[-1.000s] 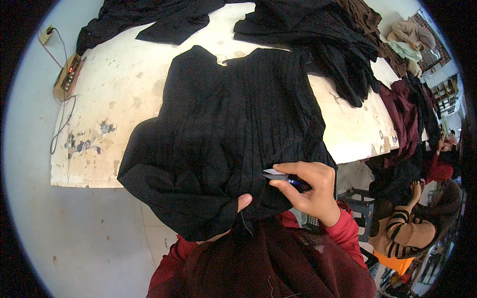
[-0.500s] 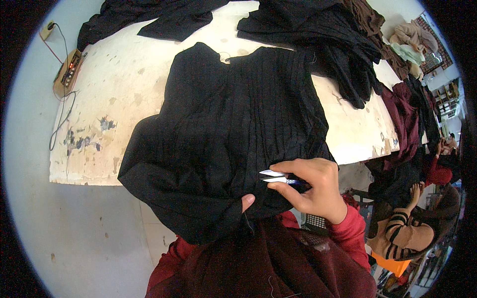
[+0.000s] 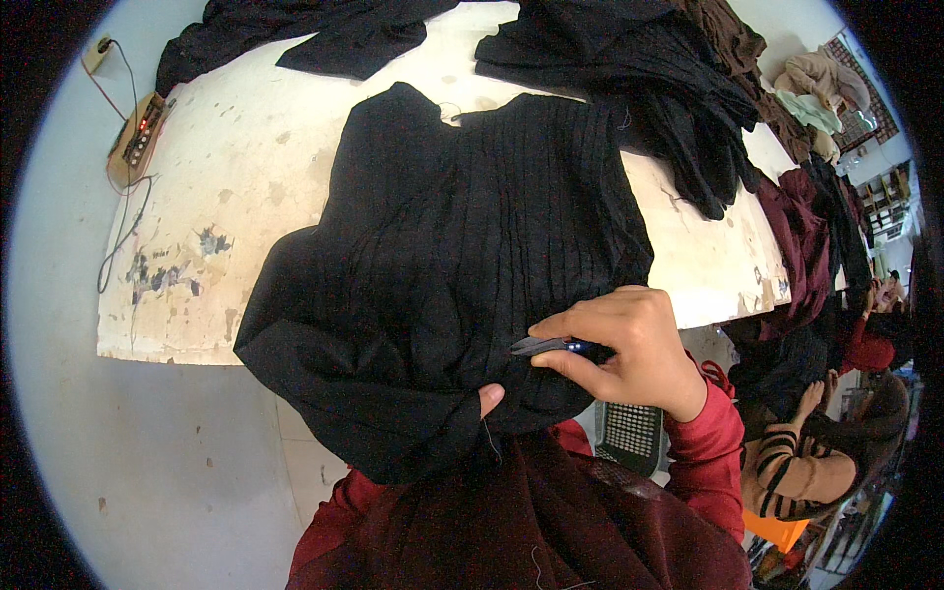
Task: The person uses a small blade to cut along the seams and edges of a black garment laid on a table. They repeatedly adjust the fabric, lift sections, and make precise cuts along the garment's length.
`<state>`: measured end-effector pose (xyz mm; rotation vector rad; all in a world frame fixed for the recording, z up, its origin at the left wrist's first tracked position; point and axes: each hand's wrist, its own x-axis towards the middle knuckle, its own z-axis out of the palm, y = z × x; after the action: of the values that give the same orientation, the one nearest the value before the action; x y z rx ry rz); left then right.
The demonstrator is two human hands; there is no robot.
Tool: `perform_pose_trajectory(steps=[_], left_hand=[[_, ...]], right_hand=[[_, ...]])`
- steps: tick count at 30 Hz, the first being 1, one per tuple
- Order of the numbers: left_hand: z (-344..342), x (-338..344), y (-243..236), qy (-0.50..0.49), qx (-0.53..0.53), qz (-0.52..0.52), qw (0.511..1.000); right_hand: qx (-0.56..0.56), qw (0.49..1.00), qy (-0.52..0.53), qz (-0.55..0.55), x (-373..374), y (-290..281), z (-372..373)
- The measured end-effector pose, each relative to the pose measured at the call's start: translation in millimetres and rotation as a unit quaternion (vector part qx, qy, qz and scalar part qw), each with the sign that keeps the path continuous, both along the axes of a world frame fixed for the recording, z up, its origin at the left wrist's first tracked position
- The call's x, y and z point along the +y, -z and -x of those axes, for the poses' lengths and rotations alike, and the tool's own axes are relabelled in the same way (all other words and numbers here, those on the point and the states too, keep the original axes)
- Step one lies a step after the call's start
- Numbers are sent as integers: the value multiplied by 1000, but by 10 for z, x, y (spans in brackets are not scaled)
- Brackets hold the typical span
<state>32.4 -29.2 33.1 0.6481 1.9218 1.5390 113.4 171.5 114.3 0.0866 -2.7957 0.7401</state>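
Observation:
A black pleated garment (image 3: 442, 236) is spread over the near part of the white, stained table (image 3: 197, 197) and hangs over its front edge. My right hand (image 3: 624, 349) is closed on small dark thread snips with a blue grip (image 3: 549, 346), their blades pointing left just over the pleats. My left hand (image 3: 489, 398) grips the garment's lower part from beneath; only its thumb shows on top, beside a loose pale thread.
Black garments (image 3: 639, 79) lie along the back, maroon fabric (image 3: 796, 236) at the right. A power strip (image 3: 136, 138) with cables is at the left edge. A co-worker in striped sleeves (image 3: 801, 462) works at lower right, near an orange bin (image 3: 775, 529). A plastic basket (image 3: 629, 433) is below.
My right hand has risen a little and shifted right, its wrist farther out. The snips' blades now look darker and narrower. My left thumb has moved slightly right.

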Motion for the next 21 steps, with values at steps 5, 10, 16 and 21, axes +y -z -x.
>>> perform_pose_trajectory(steps=[5, 10, 16, 21], left_hand=[[4, 0, -13, 2, -1, 4, 1000], [-16, -8, -19, 12, -2, 11, 1000], [-68, 0, -45, 43, 4, 19, 999], [-96, -3, -42, 41, 4, 21, 999]], right_hand=[[-30, 1000, 6, 3, 3, -31, -33], [21, 921, 83, 381, -154, 121, -120], [70, 930, 180, 313, -514, 482, -89], [34, 899, 235, 368, -554, 559, -41]])
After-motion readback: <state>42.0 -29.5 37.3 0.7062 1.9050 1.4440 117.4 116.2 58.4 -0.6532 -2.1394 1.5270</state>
